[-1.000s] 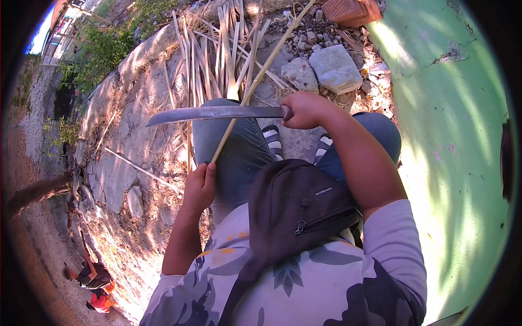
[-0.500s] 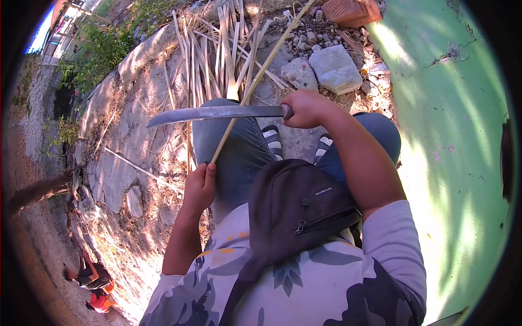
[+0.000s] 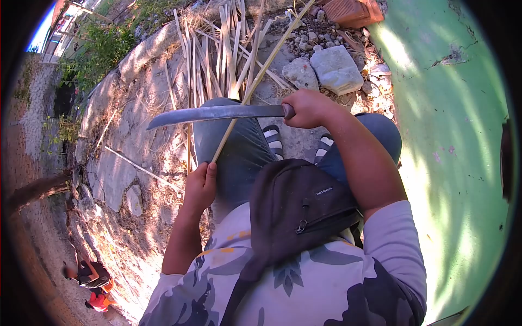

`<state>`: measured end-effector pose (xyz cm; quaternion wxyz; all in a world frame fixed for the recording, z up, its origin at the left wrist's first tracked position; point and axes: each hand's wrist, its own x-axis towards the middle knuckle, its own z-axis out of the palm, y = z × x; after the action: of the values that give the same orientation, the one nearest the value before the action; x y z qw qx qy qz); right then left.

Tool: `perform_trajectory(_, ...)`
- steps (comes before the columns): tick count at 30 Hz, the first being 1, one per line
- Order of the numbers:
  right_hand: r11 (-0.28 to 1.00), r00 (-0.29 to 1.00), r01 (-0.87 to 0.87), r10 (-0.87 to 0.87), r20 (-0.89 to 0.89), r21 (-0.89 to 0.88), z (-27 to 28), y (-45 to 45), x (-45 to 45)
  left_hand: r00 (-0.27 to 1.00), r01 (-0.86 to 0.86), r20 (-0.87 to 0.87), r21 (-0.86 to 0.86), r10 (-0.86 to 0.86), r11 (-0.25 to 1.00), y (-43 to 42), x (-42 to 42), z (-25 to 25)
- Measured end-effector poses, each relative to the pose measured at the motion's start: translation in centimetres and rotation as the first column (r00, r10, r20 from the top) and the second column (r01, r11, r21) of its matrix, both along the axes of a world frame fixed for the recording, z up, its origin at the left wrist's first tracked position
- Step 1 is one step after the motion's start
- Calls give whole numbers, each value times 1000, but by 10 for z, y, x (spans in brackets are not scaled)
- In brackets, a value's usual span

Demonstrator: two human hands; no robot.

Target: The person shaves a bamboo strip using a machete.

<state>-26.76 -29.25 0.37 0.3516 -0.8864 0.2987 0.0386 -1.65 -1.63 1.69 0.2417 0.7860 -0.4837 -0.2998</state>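
My right hand [image 3: 307,108] is closed around the handle of a machete [image 3: 217,113]. Its long, slightly curved blade points left, crossing over my left knee. In my left hand [image 3: 201,183] is the near end of a long, thin bamboo strip [image 3: 265,66], pinched by the thumb. The strip slants away up and to the right, passing beneath the blade near its middle. Whether the blade touches the strip I cannot tell. Beyond my knees lies a pile of pale split strips [image 3: 225,54] on the ground.
White stone blocks [image 3: 336,70] and rubble lie ahead, with a red brick [image 3: 353,12] behind them. A green wall [image 3: 446,152] stands on my right. A black bag [image 3: 302,209] hangs across my chest. Another person [image 3: 93,274] sits far off at the lower left.
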Motion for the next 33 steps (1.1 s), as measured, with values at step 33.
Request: perform_trajectory(33,966,970,242,-239,38,-95,-6,-13,-12,963,-156,-202,119,178,981,27,14,-17)
